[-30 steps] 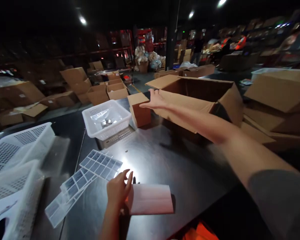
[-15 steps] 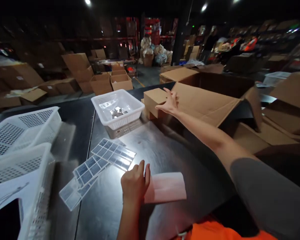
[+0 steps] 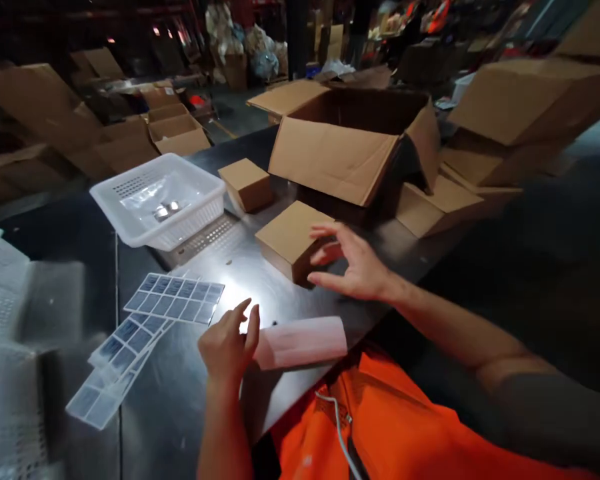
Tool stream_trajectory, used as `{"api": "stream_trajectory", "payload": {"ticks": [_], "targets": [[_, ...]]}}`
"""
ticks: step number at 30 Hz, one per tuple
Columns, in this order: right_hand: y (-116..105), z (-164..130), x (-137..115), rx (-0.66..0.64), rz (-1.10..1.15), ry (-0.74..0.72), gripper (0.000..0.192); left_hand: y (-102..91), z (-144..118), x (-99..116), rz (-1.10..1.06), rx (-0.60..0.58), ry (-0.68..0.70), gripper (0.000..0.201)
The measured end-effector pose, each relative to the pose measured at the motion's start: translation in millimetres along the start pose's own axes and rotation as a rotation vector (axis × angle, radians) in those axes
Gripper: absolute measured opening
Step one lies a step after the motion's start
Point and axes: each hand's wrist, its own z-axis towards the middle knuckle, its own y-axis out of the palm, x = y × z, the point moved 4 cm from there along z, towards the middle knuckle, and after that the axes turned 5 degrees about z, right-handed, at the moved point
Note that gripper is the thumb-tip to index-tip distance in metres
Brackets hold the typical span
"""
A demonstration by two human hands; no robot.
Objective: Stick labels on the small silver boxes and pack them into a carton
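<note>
Dark shiny metal table (image 3: 300, 287) fills most of the view, with a big dim room of brown boxes behind it. On the table sits a small closed brown cardboard box (image 3: 290, 240). The right hand (image 3: 357, 267) is next to it, fingers spread wide and bent, tips just touching its near side. Nothing is pinched or held. The left hand (image 3: 227, 347) is loose and half open, resting at the end of a pale pink folded sheet (image 3: 303, 341), not gripping it.

To move the box well, I think the hand should grip both sides and lift it straight, not drag it.

Near the box stand another small brown box (image 3: 246, 183), a white plastic basket (image 3: 160, 207) and a big open cardboard carton (image 3: 355, 143). Sheets of grey labels (image 3: 175, 299) lie to the left. The table edge is close to the body, just past the pink sheet. Bare table lies between the box and the labels.
</note>
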Motion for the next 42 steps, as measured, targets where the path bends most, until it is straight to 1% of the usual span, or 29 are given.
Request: {"api": "stream_trajectory", "payload": {"ticks": [1,2,3,4,5,6,8,9,10,12,15,17,18,19,21,22,23,24,25,26,29,30,31,32,34,36,38,40,42], "targets": [[-17.7,11.0,-2.0,0.011,-0.127,-0.078,0.089,2.9,1.2,0.9,-0.015,-0.068,-0.057,0.033],[-30.0,27.0,0.0,-0.036,-0.267,-0.138,0.098,6.1,2.6,3.1,-0.018,-0.133,-0.103,0.034],[-36.8,46.2,5.9,-0.122,-0.392,-0.179,0.11,9.4,4.0,6.7,-0.018,-0.197,-0.13,0.033],[-38.3,66.5,14.7,-0.236,-0.493,-0.204,0.122,12.7,5.3,11.4,-0.019,-0.261,-0.142,0.033],[-35.3,85.9,25.1,-0.369,-0.585,-0.214,0.132,15.7,6.1,16.8,-0.024,-0.32,-0.138,0.033],[-30.0,102.6,34.8,-0.483,-0.653,-0.236,0.137,17.9,6.3,22.1,-0.031,-0.367,-0.124,0.033],[-19.0,126.1,49.1,-0.582,-0.692,-0.233,0.133,19.0,4.4,30.3,-0.05,-0.417,-0.105,0.036],[-13.4,131.0,53.0,-0.6,-0.696,-0.225,0.129,17.9,2.4,32.7,-0.064,-0.415,-0.107,0.037],[-8.5,131.0,54.6,-0.593,-0.698,-0.205,0.125,16.0,-0.1,34.2,-0.082,-0.4,-0.114,0.038],[0.2,117.8,51.7,-0.541,-0.717,-0.145,0.123,10.8,-5.4,35.7,-0.132,-0.343,-0.149,0.04],[12.5,77.6,36.8,-0.4,-0.751,0.008,0.12,6.2,-10.4,37.7,-0.198,-0.297,-0.258,0.049],[22.9,49.8,24.4,-0.363,-0.788,0.08,0.114,5.6,-10.1,38.3,-0.227,-0.277,-0.373,0.051],[28.1,38.9,19.0,-0.367,-0.811,0.099,0.104,5.1,-8.9,37.8,-0.239,-0.247,-0.434,0.05],[32.7,30.9,14.7,-0.382,-0.831,0.108,0.091,4.2,-7.4,36.6,-0.253,-0.204,-0.493,0.049],[38.1,23.2,9.6,-0.413,-0.84,0.116,0.062,3.5,-5.1,32.8,-0.276,-0.137,-0.6,0.046],[38.6,22.8,8.5,-0.425,-0.828,0.12,0.054,4.8,-4.6,31.3,-0.294,-0.147,-0.635,0.047],[37.7,23.8,7.8,-0.436,-0.812,0.127,0.052,7.0,-4.4,30.6,-0.318,-0.182,-0.651,0.051],[36.1,25.7,6.8,-0.451,-0.799,0.124,0.054,9.7,-4.8,30.8,-0.343,-0.23,-0.649,0.055],[34.2,27.8,5.2,-0.472,-0.787,0.117,0.06,12.3,-5.6,31.7,-0.361,-0.275,-0.635,0.057],[32.1,30.0,3.2,-0.494,-0.777,0.115,0.071,14.3,-6.8,33.1,-0.376,-0.305,-0.615,0.057],[28.5,34.3,-3.4,-0.558,-0.745,0.189,0.11,17.1,-12.3,37.1,-0.389,-0.303,-0.583,0.051],[28.9,34.6,-4.8,-0.571,-0.736,0.235,0.118,18.1,-14.4,38.1,-0.394,-0.302,-0.58,0.05],[30.2,34.2,-5.6,-0.58,-0.731,0.277,0.122,19.2,-16.4,39.2,-0.412,-0.302,-0.577,0.05],[32.4,33.4,-6.2,-0.584,-0.729,0.3,0.123,20.4,-18.3,40.0,-0.439,-0.301,-0.575,0.05],[37.7,31.1,-6.6,-0.566,-0.724,0.295,0.123,22.6,-21.1,41.1,-0.501,-0.291,-0.582,0.051],[41.5,29.4,-6.5,-0.535,-0.7,0.254,0.121,24.0,-22.7,40.8,-0.537,-0.264,-0.614,0.048],[40.4,31.4,-6.9,-0.512,-0.646,0.222,0.117,25.2,-23.0,40.2,-0.536,-0.247,-0.647,0.044],[31.5,40.3,-6.5,-0.525,-0.531,0.262,0.105,26.2,-22.2,39.1,-0.535,-0.241,-0.67,0.042],[14.0,57.2,-4.0,-0.622,-0.335,0.396,0.084,26.3,-20.8,37.0,-0.542,-0.242,-0.688,0.041]]}}
